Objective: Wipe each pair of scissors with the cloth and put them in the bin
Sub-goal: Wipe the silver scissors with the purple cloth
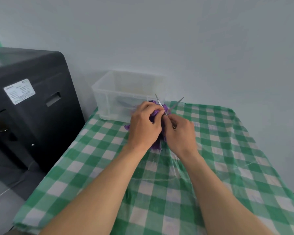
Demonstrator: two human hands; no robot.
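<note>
Your left hand (143, 123) has its grip curled round the purple cloth (155, 145), pinching it against one blade of the scissors (176, 103) — thin grey steel, blades spread in a V pointing up and away. Your right hand (180, 131) grips their lower end, hiding the handles. Both are over the green-checked desk (159, 184), just in front of the clear bin (109, 92).
</note>
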